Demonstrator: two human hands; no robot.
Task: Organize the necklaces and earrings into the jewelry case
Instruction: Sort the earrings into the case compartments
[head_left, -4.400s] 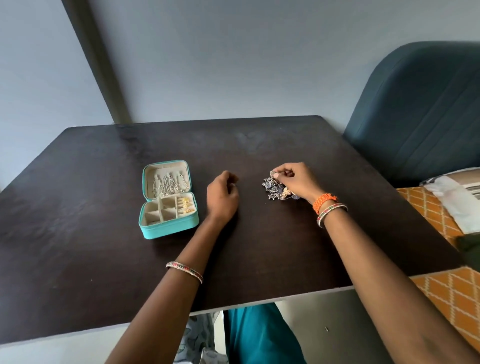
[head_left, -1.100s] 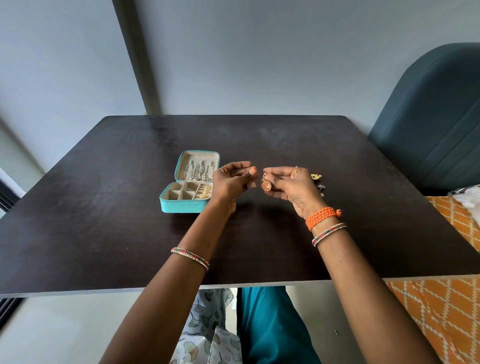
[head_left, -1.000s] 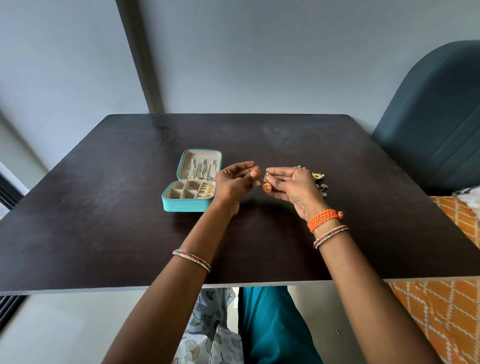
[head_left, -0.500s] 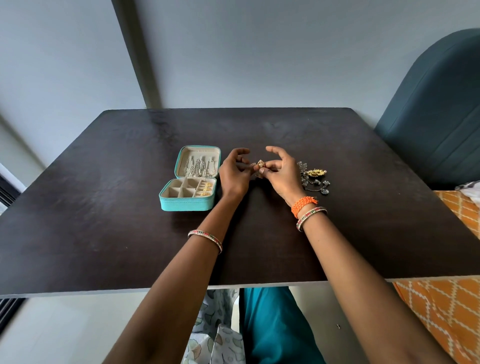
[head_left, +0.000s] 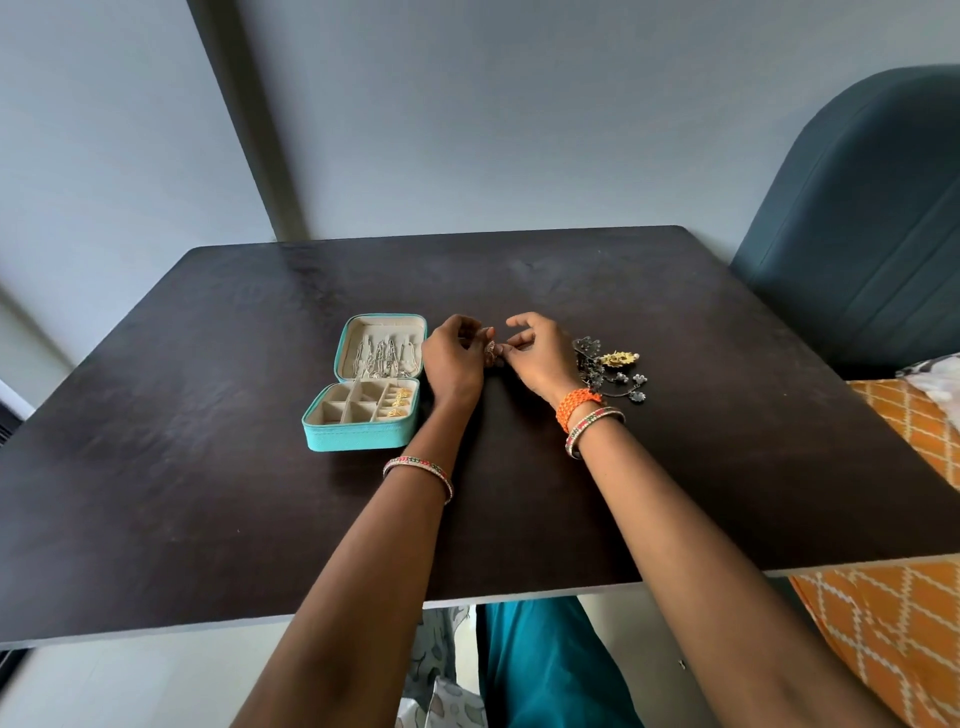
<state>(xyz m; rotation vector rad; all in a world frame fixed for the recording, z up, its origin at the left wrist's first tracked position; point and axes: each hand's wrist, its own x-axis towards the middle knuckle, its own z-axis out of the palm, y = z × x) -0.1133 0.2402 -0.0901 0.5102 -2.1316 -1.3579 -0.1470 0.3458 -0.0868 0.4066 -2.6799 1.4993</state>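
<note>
An open turquoise jewelry case (head_left: 358, 435) lies left of centre on the dark table (head_left: 208, 493). Silver necklaces (head_left: 384, 358) hang inside its raised lid, and gold earrings (head_left: 399, 402) fill the right compartments of its tray. A small gold earring (head_left: 490, 350) is pinched between my left hand (head_left: 451, 358) and my right hand (head_left: 540, 356), low over the table just right of the case. A loose pile of dark and gold jewelry (head_left: 613, 369) lies on the table right of my right hand.
A teal upholstered chair back (head_left: 862, 234) rises at the table's right rear. An orange patterned fabric (head_left: 893, 613) lies below the right edge. The near table edge (head_left: 467, 603) runs across above my lap.
Both hands have come together and dropped toward the table near the case, holding the small earring between them. The jewelry pile, earlier under my right hand, now lies uncovered.
</note>
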